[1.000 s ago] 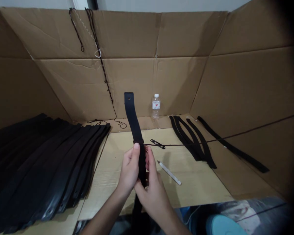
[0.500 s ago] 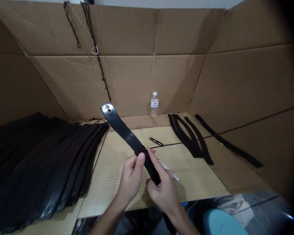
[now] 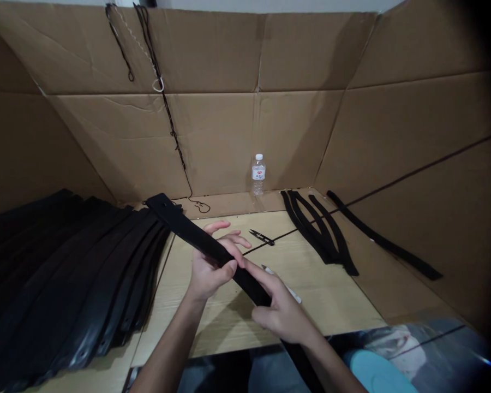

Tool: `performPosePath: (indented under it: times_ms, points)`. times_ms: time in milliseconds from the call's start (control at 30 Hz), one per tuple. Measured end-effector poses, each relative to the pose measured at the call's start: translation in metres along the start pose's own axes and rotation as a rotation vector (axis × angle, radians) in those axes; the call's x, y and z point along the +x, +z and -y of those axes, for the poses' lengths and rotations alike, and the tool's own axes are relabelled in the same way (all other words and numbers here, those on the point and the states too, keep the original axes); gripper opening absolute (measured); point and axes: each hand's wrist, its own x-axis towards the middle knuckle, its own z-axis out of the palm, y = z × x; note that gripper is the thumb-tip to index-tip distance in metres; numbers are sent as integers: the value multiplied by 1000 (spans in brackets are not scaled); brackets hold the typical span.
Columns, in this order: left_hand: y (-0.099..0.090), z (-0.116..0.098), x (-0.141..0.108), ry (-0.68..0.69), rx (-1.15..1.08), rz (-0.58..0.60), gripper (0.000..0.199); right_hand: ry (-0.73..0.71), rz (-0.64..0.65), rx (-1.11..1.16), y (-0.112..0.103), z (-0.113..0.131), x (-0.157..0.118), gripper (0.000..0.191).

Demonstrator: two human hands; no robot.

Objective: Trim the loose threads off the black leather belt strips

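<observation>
A long, flat black strip (image 3: 186,229) slants across the middle of the head view, with a hole near its upper left end. My left hand (image 3: 210,267) pinches it between thumb and forefinger, while the other fingers stretch out behind. Lower down, my right hand (image 3: 284,305) is closed around the strip, its forefinger reaching to the left thumb. The strip's lower end passes under my right forearm. From behind my hands a dark cord (image 3: 286,234) runs to the right. Beneath it lie small thread snips (image 3: 262,237), and a white pen-like stick (image 3: 292,295) is partly hidden by my right hand.
A large fan of black strips (image 3: 65,273) covers the left side. Several narrow dark bands (image 3: 323,229) lie at the right, near a longer one (image 3: 388,240). A plastic bottle (image 3: 258,173) stands by the cardboard wall (image 3: 213,125). A light blue lid-like round (image 3: 376,371) is at lower right.
The strip's upper end has swung left and down, and its glossy face has turned away. Fingers of my left hand have spread. The cord now lies higher at the right.
</observation>
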Motion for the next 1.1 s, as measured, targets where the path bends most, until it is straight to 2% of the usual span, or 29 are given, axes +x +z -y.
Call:
performPosePath:
  times_ms: [100,267,367,433,533,633,733,833,1100]
  points:
    - [2,2,4,15,-32,16,45,10,24,32,-5,-2,1,93]
    - [4,-2,5,28,-15,27,40,8,25,-62,-14,-2,0,91]
    - [0,-4,4,29,-8,59,43,12,63,-44,-17,0,0,91]
    - [-6,-6,3,16,-16,107,52,39,81,11,-19,1,0,90]
    - [-19,-11,3,-79,-16,231,61,203,121,153,-24,-1,-1,94]
    - [-29,-17,4,-244,8,349,46,404,173,268,-29,-5,-1,101]
    - [-31,-19,7,-353,1,319,34,457,198,312,-35,-7,3,101]
    - [-29,-18,9,-413,-14,266,35,478,223,352,-38,-8,7,101]
    - [-33,-23,14,-424,121,328,36,536,312,452,-39,-3,9,110]
